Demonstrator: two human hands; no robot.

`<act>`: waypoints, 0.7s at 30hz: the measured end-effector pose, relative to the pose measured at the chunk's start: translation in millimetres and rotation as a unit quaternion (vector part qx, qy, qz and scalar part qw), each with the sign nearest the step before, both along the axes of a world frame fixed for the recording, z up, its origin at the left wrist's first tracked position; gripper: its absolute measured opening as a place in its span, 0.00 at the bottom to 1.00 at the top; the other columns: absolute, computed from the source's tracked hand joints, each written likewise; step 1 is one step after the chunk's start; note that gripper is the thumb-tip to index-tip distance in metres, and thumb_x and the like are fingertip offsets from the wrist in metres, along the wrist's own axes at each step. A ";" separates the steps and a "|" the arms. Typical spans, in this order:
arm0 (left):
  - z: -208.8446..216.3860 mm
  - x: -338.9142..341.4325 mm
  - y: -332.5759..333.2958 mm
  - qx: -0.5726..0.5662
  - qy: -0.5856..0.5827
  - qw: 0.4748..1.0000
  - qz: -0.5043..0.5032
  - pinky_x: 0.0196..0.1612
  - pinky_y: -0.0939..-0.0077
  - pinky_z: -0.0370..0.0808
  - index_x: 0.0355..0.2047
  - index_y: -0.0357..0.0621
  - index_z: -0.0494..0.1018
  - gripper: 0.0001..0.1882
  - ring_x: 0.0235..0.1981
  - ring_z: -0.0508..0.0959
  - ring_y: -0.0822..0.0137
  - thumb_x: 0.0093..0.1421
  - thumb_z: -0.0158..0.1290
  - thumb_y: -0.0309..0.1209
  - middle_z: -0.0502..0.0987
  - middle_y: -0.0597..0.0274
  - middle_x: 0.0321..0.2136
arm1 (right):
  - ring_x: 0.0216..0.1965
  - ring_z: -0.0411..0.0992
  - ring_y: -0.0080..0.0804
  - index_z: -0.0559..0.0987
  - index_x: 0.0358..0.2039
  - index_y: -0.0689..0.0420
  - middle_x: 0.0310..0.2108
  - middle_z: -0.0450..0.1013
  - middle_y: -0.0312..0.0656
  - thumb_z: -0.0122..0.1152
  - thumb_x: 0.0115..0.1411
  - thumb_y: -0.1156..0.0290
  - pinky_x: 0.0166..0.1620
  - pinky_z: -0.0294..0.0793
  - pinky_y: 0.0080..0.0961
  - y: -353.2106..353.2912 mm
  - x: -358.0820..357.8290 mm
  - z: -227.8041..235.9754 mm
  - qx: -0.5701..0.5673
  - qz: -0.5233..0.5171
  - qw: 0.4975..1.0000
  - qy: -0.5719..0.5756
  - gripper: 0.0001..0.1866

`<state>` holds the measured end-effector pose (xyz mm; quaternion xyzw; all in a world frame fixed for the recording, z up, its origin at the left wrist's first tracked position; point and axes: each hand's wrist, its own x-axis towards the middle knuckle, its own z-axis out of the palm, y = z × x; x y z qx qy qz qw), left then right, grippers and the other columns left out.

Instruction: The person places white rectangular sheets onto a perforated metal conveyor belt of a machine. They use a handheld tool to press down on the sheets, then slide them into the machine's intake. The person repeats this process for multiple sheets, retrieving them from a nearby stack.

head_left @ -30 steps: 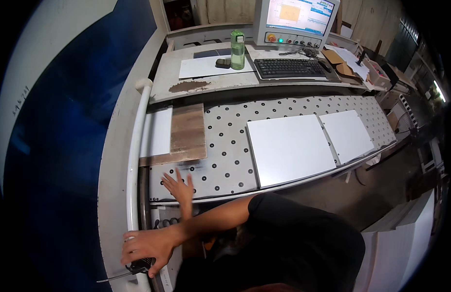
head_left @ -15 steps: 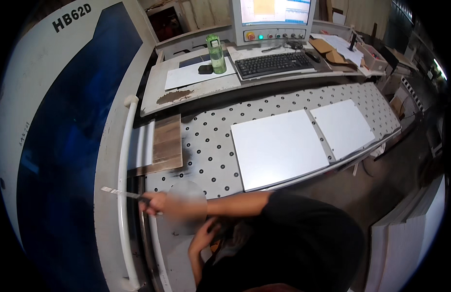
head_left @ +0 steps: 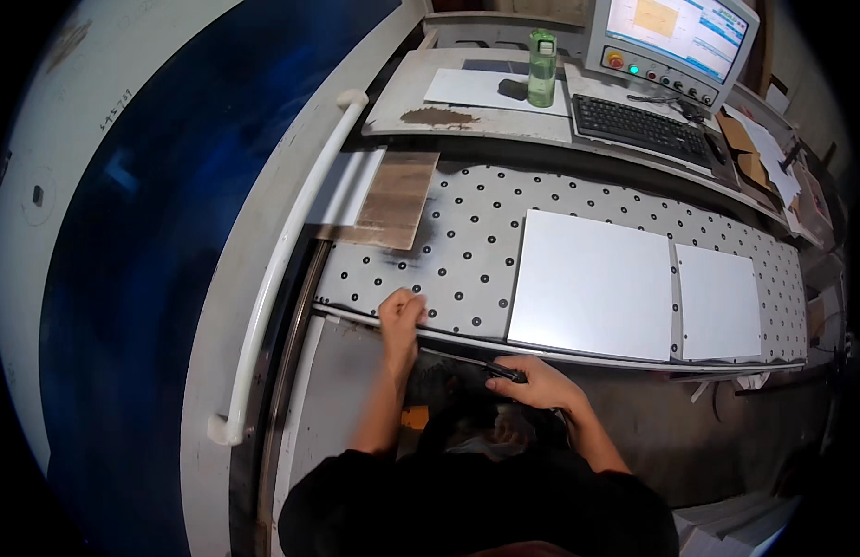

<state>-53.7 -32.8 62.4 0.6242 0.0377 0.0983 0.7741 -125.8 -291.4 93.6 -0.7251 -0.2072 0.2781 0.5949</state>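
Observation:
My right hand [head_left: 534, 382], in front of the table's near edge, grips the black handle of a knife [head_left: 506, 372]. The knife's long thin blade points left toward my other wrist. My left hand [head_left: 402, 314] is closed, fingers curled, over the near edge of the dotted table [head_left: 476, 269]; whether anything is in it is hidden. To the right on the table lie a large white panel [head_left: 592, 288] and a smaller white panel [head_left: 720, 302], with a narrow gap between them.
A brown board [head_left: 399, 200] and a white strip lie at the table's left end. Beside them runs a white handrail [head_left: 286, 269] on a blue-and-white machine [head_left: 170, 213]. Behind stand a green bottle [head_left: 541, 70], a keyboard [head_left: 642, 130] and a monitor [head_left: 676, 42].
My right hand has swung from the handrail back to the right with the knife. My left hand has moved up to the table's edge. The view has shifted left.

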 end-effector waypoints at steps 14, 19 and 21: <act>-19.1 -9.6 -8.4 -0.133 0.102 0.986 -0.012 0.15 0.83 0.53 0.21 0.54 0.53 0.24 0.12 0.53 0.82 0.70 0.55 0.29 0.55 0.76 0.14 | 0.25 0.65 0.20 0.79 0.34 0.60 0.21 0.69 0.33 0.66 0.64 0.60 0.30 0.65 0.23 -43.2 -21.8 -21.7 -0.022 0.009 0.995 0.095 0.15; -19.0 -22.4 1.8 -0.207 0.092 0.974 0.024 0.17 0.81 0.56 0.19 0.56 0.53 0.25 0.13 0.54 0.78 0.75 0.46 0.43 0.52 0.75 0.13 | 0.25 0.63 0.16 0.79 0.34 0.60 0.21 0.67 0.30 0.66 0.64 0.62 0.30 0.64 0.21 -25.9 -1.6 -10.0 -0.037 0.027 0.998 0.034 0.13; -20.4 -25.4 9.0 -0.237 0.091 0.966 0.045 0.18 0.79 0.56 0.18 0.56 0.52 0.28 0.12 0.54 0.78 0.74 0.47 0.46 0.52 0.75 0.12 | 0.27 0.61 0.19 0.79 0.34 0.60 0.21 0.66 0.31 0.66 0.64 0.62 0.31 0.64 0.23 -16.9 1.4 -5.4 -0.057 0.021 0.998 0.017 0.13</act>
